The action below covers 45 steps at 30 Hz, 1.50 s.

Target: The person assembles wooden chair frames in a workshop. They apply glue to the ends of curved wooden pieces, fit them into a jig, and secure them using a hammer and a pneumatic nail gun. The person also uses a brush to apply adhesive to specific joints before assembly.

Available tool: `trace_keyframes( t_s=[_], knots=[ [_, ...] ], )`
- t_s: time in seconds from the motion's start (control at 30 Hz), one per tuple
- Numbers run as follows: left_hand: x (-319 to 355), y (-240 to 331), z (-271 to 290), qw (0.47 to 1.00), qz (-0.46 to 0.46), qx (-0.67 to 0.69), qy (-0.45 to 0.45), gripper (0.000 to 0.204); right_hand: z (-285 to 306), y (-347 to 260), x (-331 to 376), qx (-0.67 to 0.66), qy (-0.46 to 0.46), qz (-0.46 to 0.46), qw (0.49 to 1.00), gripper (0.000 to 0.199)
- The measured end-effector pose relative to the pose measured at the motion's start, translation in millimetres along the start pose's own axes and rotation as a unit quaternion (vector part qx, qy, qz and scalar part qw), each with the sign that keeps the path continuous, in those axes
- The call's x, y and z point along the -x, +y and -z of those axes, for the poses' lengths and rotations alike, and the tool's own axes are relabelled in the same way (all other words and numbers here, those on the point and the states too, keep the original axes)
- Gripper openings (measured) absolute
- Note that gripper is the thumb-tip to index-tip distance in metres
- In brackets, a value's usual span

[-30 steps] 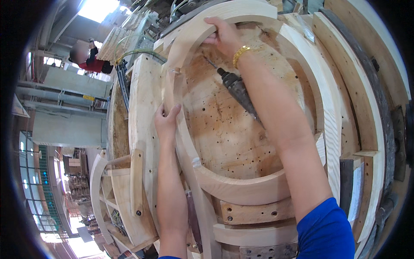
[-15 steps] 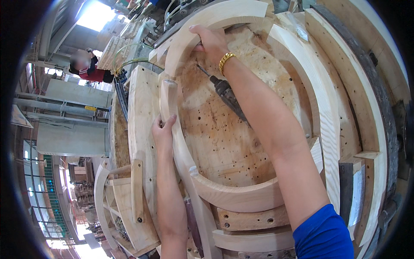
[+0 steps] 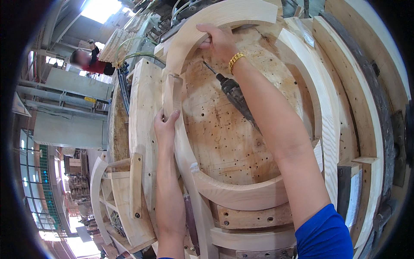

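Curved wooden piece [image 3: 189, 43]: pale softwood, bent into an arc, smooth planed faces, grain visible. It forms the upper-left part of a ring laid around the round plywood form [image 3: 224, 129], following its rim from the upper edge down the left side. Upper end cut square near the top edge of the form. Right hand [image 3: 220, 41] grips its inner edge near the top; left hand [image 3: 166, 127] grips it at the left side. A second arc [image 3: 241, 194] of the same wood lies along the form's lower rim, touching it.
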<state>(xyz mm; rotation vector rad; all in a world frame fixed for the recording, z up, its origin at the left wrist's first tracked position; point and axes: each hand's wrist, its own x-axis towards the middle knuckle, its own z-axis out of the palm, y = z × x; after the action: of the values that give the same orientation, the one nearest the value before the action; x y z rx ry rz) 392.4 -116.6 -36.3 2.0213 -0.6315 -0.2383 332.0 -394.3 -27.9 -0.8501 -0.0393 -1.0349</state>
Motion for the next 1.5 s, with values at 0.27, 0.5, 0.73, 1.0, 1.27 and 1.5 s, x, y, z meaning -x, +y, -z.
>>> trace_keyframes(
  t_s=[0.27, 0.5, 0.73, 1.0, 1.27, 1.5],
  knots=[
    [4.7, -13.8, 16.8, 1.000, 0.020, -0.001, -0.003, 0.064, -20.5, 7.1, 17.7, -0.081, 0.030, -0.095, 0.992, 0.029],
    [2.9, -12.7, 10.7, 1.000, -0.004, 0.019, -0.002, 0.060, -12.8, 8.4, 3.5, -0.081, 0.060, -0.100, 0.990, 0.045],
    [6.3, -14.1, 12.9, 1.000, 0.028, 0.010, -0.002, 0.055, -25.9, 8.7, 16.8, -0.061, 0.143, -0.103, 0.982, 0.038],
    [10.4, -2.7, 11.2, 0.997, 0.048, 0.058, -0.007, 0.045, -34.3, 2.0, 12.8, -0.014, 0.229, -0.170, 0.958, 0.037],
    [7.1, 2.5, 9.2, 0.999, 0.038, 0.026, -0.011, 0.046, -18.8, 10.0, 8.6, -0.125, 0.108, -0.183, 0.969, 0.042],
    [5.4, 1.7, 10.2, 0.998, 0.029, 0.024, -0.041, 0.060, -24.2, 13.2, 17.8, -0.045, 0.163, -0.219, 0.961, 0.038]
  ],
)
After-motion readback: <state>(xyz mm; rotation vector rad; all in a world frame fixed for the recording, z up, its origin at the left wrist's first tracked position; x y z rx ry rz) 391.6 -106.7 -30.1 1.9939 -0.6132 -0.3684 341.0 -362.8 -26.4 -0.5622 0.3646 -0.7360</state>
